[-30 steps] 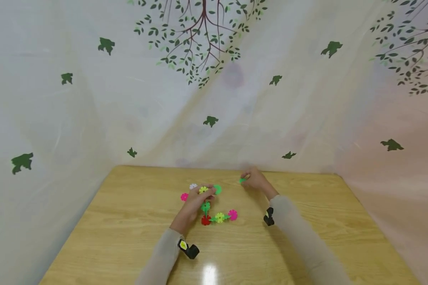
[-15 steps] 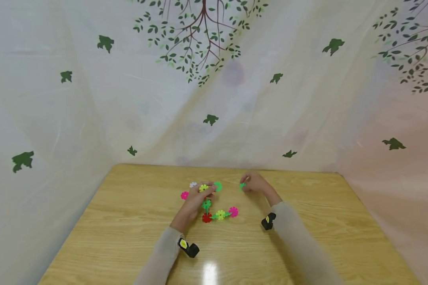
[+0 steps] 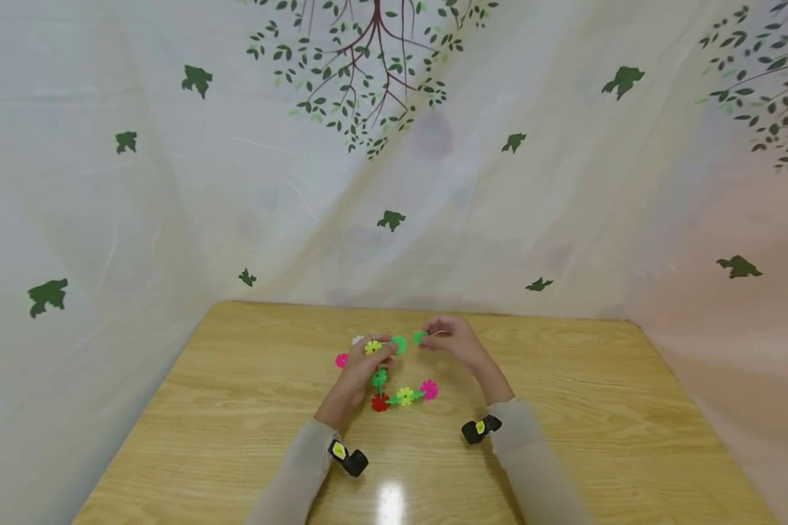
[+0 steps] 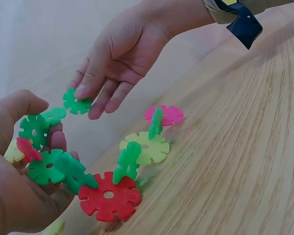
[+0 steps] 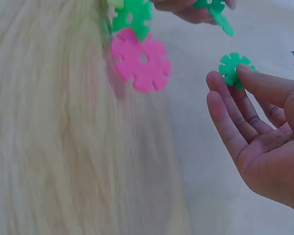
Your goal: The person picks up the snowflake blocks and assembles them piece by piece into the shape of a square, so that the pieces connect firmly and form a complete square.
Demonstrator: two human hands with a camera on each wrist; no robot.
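Green notched disc [image 5: 229, 68] in right hand [image 5: 272, 147]

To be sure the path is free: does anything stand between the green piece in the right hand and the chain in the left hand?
Nothing visible does. The right hand pinches the green piece; only a gap separates it from the chain in the left hand.
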